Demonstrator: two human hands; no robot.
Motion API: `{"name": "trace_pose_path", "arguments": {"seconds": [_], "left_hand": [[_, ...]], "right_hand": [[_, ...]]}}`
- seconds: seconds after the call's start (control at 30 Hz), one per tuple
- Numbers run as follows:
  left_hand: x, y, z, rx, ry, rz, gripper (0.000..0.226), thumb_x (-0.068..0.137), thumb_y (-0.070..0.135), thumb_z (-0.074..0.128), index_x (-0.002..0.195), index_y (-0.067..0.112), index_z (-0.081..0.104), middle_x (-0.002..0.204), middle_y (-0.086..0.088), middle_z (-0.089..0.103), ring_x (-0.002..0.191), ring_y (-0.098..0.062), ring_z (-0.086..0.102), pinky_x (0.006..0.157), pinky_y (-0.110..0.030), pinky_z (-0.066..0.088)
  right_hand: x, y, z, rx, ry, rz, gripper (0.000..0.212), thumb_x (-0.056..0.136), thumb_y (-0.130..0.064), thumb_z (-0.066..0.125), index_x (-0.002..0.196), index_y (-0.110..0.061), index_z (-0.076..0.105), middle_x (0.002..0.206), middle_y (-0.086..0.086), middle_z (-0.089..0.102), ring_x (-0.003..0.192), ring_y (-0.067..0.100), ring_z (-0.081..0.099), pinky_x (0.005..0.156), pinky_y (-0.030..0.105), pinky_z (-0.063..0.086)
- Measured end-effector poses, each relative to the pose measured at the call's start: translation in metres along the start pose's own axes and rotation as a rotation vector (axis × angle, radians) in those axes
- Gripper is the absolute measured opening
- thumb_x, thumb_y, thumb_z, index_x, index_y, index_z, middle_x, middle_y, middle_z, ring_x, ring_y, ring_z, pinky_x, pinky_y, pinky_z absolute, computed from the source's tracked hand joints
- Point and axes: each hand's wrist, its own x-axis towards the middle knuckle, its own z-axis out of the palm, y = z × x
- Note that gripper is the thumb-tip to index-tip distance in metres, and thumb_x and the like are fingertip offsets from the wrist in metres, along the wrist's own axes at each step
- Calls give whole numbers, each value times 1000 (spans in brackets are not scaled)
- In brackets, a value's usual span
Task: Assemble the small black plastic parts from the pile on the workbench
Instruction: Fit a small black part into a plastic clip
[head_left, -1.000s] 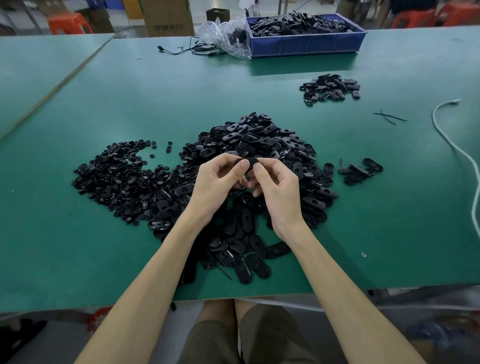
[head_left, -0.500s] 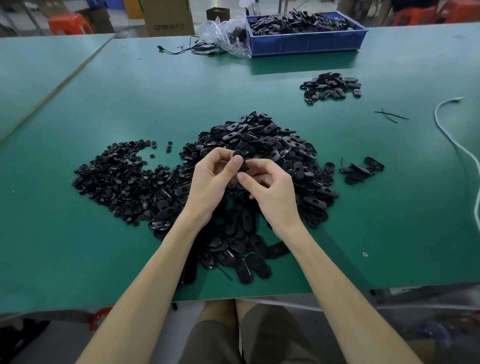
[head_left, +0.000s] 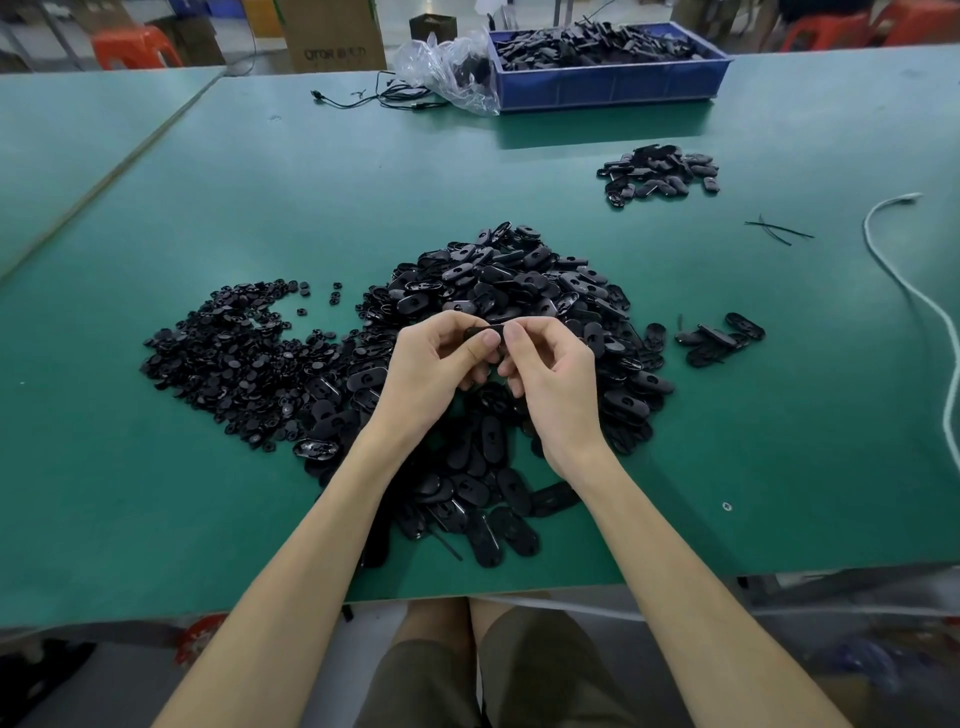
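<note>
A big pile of black oval plastic parts (head_left: 519, 291) lies in the middle of the green workbench (head_left: 363, 197). To its left spreads a flatter heap of small round black parts (head_left: 234, 353). Above the pile's near side, my left hand (head_left: 431, 364) and my right hand (head_left: 550, 374) meet with curled fingers. Together they pinch one black oval part (head_left: 485, 331) between thumbs and forefingers; most of it is hidden by the fingers.
A small group of black parts (head_left: 719, 338) lies right of the pile, and another heap (head_left: 660, 171) sits farther back right. A blue bin (head_left: 608, 83) of parts and a plastic bag (head_left: 452, 67) stand at the far edge. A white cable (head_left: 919, 301) runs along the right.
The hands drew apart briefly half a second ago, and now they press together again on the part, thumbs tip to tip, slightly higher over the pile.
</note>
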Motion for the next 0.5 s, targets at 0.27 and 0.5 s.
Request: {"name": "trace_pose_path", "arguments": {"seconds": [0.27, 0.5], "left_hand": [[-1, 1, 1, -2, -55, -15, 13, 101, 4, 62, 109, -4, 69, 80, -6, 74, 63, -15, 67, 59, -24, 54], [-1, 3, 1, -32, -50, -27, 16, 100, 1, 62, 110, -8, 71, 82, -14, 76, 63, -17, 68, 60, -26, 56]], "right_hand": [[0, 1, 1, -5, 44, -6, 11, 105, -21, 64, 97, -15, 69, 68, -9, 65, 64, 7, 58, 58, 28, 49], [1, 3, -1, -14, 56, -15, 10, 104, -25, 65, 97, -20, 70, 67, -11, 67, 61, 6, 56, 57, 24, 49]]}}
